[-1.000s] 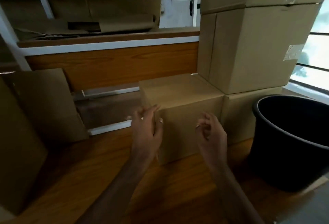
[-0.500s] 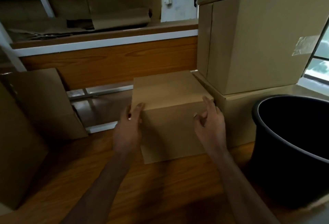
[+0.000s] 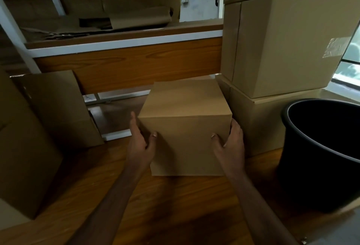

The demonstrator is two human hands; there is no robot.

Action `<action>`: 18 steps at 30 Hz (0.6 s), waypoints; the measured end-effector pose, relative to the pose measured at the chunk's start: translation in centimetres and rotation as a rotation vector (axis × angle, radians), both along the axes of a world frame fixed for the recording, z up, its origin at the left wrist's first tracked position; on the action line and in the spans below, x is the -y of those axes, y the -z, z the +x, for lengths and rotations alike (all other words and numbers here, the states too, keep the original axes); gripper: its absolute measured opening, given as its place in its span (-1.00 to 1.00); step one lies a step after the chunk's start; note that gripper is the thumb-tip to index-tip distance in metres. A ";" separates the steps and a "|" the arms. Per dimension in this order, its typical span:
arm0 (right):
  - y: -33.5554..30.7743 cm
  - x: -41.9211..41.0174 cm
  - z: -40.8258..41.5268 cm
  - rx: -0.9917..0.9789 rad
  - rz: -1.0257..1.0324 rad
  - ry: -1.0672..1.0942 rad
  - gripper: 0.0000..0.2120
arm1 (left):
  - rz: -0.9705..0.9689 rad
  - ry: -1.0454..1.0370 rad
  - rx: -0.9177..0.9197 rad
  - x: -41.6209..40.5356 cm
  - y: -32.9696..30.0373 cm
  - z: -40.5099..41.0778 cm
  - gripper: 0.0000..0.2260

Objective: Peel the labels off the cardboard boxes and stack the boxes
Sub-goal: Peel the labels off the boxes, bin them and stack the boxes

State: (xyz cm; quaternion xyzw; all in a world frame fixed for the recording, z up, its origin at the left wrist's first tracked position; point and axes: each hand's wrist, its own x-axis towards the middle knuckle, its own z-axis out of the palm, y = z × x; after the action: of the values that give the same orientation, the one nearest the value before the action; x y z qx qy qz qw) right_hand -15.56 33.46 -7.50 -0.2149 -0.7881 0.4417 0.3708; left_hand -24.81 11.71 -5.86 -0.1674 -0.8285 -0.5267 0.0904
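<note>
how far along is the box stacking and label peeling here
Done: three large boxes already stand stacked on the right, beside the black bin. In hand: the left hand and right hand hold the small box by its sides; no label shows on its visible faces. Left: stacking it, plus the boxes on the left.

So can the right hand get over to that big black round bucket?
Probably yes. The right hand grips the small brown cardboard box, so it would have to let go first. The black round bucket stands just to its right with nothing between them.
</note>
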 end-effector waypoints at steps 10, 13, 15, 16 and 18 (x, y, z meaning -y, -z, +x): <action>-0.2 8.6 1.4 -0.065 0.157 -0.198 -0.33 | 0.389 -0.248 -0.113 8.2 0.8 5.2 -0.34; 1.5 10.1 1.2 -0.054 0.142 -0.261 -0.30 | 0.391 -0.249 -0.088 10.6 2.0 5.5 -0.37; 2.3 10.7 1.1 -0.065 0.123 -0.290 -0.28 | 0.362 -0.229 -0.055 11.8 2.8 5.7 -0.37; 2.5 10.9 1.0 -0.066 0.119 -0.291 -0.27 | 0.342 -0.222 -0.043 12.2 3.1 5.9 -0.35; 3.1 10.8 0.7 -0.058 0.124 -0.278 -0.29 | 0.317 -0.199 -0.030 12.7 3.8 6.2 -0.33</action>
State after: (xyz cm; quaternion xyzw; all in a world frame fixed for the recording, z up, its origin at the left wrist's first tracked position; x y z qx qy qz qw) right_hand -14.86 22.64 -10.64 -0.0674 -0.8250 0.4452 0.3414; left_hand -18.64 -1.03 -9.66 -0.0761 -0.7461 -0.6366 0.1797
